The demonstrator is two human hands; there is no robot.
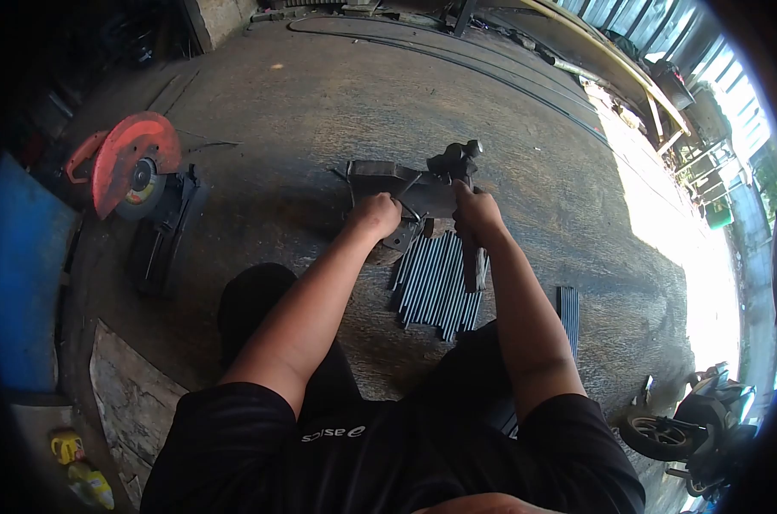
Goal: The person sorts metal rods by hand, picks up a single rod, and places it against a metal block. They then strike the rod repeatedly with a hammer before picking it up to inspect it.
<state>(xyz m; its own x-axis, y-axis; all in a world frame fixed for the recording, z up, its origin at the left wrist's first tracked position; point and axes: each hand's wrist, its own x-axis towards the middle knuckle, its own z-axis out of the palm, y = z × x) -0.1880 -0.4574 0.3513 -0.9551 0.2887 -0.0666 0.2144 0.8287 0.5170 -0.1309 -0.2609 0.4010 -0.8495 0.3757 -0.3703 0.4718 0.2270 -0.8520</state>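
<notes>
My left hand [377, 216] is closed in a fist at a dark steel block [373, 167]. A thin metal rod [412, 182] sticks out from the fist, slanting up and to the right. My right hand [477, 212] grips a hammer [474, 270] partway along its handle. The hammer's head [467, 149] is raised beyond the hand, and the handle's end hangs back over a row of cut metal rods [438, 287]. Those rods lie side by side on the floor between my legs. A flat metal plate [397, 233] with holes lies just below my left hand.
A red cut-off saw [140, 163] stands on the floor at the left, near a blue panel [24, 283]. More rods [568, 310] lie right of my right forearm. Long bars [457, 56] stretch across the back. A motorcycle [697, 428] is at the lower right.
</notes>
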